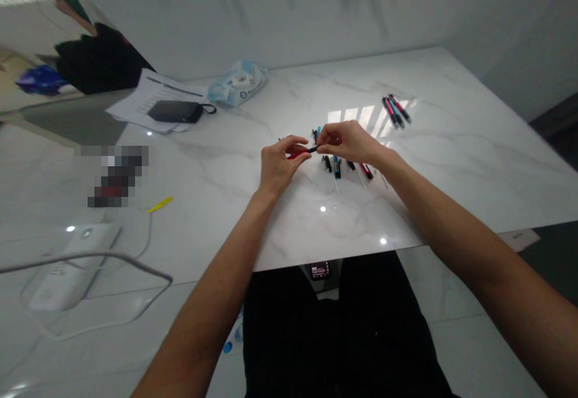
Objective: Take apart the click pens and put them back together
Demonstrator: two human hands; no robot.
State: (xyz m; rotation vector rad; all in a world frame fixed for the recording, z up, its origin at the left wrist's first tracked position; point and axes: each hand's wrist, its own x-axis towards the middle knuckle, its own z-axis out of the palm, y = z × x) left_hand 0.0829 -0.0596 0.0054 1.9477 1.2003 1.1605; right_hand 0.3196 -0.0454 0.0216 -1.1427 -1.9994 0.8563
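Note:
My left hand (276, 166) is closed round the red barrel of a pen (310, 150), held just above the white marbled table. At the pen's black end, the thumb and fingers of my right hand (350, 141) are pinched together. Below and around my right hand lie several pen pieces: a blue and black one (336, 167), a red and black one (366, 171) and a black one (327, 163). Thin white refills, one of them a pale stick (335, 184), lie beside them. My right hand partly hides this group.
Farther right lies a small group of red and teal pens (389, 111). At the back left are a wipes pack (239, 83), papers (151, 91) and a dark case (175, 111). A white power strip (67, 271) with a grey cable (149, 265) occupies the near left.

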